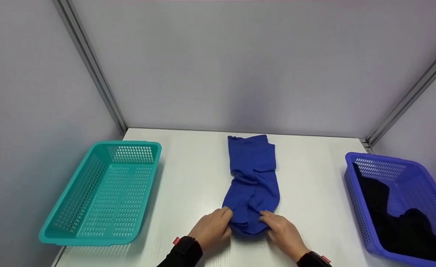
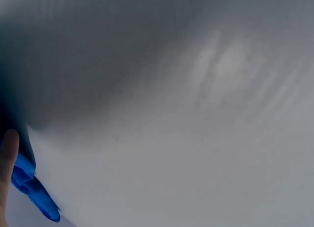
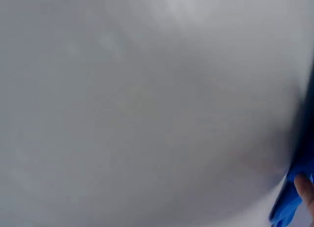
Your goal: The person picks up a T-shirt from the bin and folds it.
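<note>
A blue folded garment lies lengthwise on the white table, its middle wrinkled and its near end slightly raised. The left hand pinches the near end at its left corner, and the right hand grips the same end at its right corner. Each thumb is hidden from the head view. In the left wrist view, one finger lies against the blue cloth at the lower left. A fingertip touches the blue cloth at the lower right of the right wrist view.
On the left of the table stands a teal perforated basket with nothing in it. A purple basket on the right holds black cloth. Pale panels enclose the back and both sides.
</note>
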`<control>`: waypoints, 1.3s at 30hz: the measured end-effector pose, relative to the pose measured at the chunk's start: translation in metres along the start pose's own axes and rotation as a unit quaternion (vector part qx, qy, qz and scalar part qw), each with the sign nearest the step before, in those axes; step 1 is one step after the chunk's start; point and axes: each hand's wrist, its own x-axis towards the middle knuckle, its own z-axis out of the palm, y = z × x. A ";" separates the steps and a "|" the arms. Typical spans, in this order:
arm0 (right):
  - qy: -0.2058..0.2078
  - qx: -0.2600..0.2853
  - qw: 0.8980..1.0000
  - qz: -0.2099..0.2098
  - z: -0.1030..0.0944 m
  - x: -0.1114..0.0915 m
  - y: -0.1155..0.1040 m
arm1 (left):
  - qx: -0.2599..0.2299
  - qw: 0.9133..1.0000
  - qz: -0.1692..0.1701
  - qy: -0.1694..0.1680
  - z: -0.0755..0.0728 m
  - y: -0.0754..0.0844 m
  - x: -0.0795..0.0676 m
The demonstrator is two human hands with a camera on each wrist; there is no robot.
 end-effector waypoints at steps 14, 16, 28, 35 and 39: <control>-0.053 0.197 0.969 0.141 -0.026 0.002 0.013 | 0.018 0.989 0.088 0.116 -0.012 -0.015 -0.002; -0.047 0.218 0.963 0.153 -0.028 0.002 0.014 | 0.000 0.990 0.074 0.123 -0.014 -0.015 -0.002; -0.012 0.287 0.913 0.290 -0.050 0.017 0.016 | -0.297 0.951 -0.066 0.060 -0.033 0.000 0.012; -0.047 0.359 0.846 0.390 -0.064 0.025 0.016 | -0.365 0.925 -0.091 0.052 -0.044 0.008 0.024; -0.053 0.361 0.842 0.398 -0.064 0.025 0.016 | -0.380 0.918 -0.108 0.039 -0.047 0.008 0.027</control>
